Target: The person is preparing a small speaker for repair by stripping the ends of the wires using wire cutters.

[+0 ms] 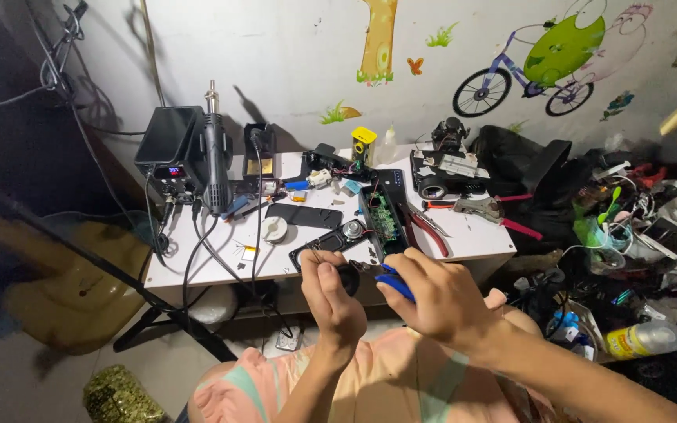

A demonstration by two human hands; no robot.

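Our left hand (pixel 337 301) pinched a small dark round part (pixel 348 278) between fingertips. Our right hand (pixel 432 301) closed its fingers around a blue-handled tool (pixel 395 283) above the white table (pixel 479 239).

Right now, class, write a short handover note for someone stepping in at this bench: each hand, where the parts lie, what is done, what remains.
Left hand: pinching thin wires at the table's front edge.
Right hand: gripping a blue-handled tool, tip toward the wires.
Open speaker with its green circuit board lies just behind the hands.
Done: casing opened.
Left: wire work; casing still open.
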